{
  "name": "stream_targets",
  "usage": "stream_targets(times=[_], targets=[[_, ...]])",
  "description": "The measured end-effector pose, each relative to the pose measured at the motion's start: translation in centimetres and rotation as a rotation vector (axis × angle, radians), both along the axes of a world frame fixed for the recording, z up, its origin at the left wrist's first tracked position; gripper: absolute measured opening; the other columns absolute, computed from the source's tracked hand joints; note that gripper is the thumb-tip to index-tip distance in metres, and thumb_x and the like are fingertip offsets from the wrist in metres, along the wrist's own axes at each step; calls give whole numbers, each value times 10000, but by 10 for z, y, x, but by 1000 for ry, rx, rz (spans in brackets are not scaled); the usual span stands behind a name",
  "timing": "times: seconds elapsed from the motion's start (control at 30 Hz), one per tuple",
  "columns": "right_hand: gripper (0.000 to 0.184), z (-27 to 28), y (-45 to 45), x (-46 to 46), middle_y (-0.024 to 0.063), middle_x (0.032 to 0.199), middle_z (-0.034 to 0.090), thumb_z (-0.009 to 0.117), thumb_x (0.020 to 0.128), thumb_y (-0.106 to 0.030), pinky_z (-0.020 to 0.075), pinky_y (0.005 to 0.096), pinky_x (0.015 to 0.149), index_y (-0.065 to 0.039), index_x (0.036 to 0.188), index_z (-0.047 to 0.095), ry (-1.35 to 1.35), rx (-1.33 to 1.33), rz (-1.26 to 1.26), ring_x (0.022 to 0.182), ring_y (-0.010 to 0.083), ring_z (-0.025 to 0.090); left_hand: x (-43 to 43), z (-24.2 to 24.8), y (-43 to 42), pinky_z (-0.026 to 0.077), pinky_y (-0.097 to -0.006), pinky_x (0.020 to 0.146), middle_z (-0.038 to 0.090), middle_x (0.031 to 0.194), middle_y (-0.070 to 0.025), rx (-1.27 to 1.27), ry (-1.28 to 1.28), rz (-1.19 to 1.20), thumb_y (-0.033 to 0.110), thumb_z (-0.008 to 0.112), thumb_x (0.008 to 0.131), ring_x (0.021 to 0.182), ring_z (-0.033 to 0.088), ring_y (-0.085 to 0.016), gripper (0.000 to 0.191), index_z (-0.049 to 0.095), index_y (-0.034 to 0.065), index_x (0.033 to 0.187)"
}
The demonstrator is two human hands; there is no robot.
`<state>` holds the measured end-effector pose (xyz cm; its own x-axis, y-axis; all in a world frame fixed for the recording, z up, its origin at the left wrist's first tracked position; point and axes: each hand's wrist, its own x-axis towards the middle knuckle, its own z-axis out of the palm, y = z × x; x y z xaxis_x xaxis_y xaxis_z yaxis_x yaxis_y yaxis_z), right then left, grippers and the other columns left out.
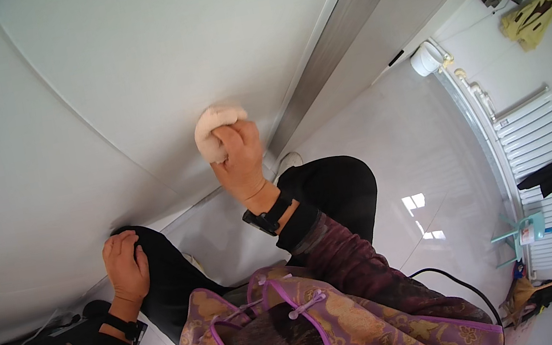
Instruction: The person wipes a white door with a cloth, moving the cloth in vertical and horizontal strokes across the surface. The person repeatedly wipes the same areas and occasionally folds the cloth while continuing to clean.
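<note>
A pale peach cloth point(213, 128), folded into a pad, lies against a white tiled wall point(128, 87). My right hand point(239, 154) grips it, with the fingers bent over its edge. My left hand point(125, 265) rests on my black-trousered left knee point(154, 249), close to the wall's lower part, and holds nothing that shows. Each wrist wears a black band. Part of the cloth is hidden under my right fingers.
Beside the wall runs a grey metal door frame point(319, 43). Glossy pale floor point(417, 158) extends right to a white bucket point(426, 59), a white radiator point(533, 138) and a turquoise stool point(519, 235). A black cable point(461, 281) curves beside my right sleeve.
</note>
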<state>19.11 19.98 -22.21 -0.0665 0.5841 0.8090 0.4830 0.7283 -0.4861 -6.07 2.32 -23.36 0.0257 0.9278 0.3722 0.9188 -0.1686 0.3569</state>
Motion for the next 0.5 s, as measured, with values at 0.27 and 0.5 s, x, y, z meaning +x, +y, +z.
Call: stream_targets(times=[0.27, 0.5], targets=[[446, -65, -14, -1, 126, 990, 534, 663, 658, 53, 447, 438, 785, -62, 1076, 558, 73, -248, 69, 915, 358, 517, 2, 1, 0, 402, -438, 955, 623, 1094, -139, -8, 5, 13, 0, 577, 788, 1049, 537, -365, 183, 608, -2, 969], [326, -124, -9, 2, 105, 973, 544, 668, 764, 19, 474, 383, 768, -46, 1050, 526, 239, -406, 31, 896, 295, 554, 2, 1, 0, 400, -445, 953, 622, 1097, -144, -15, -1, 13, 3, 575, 791, 1049, 535, -369, 186, 602, -1, 975]])
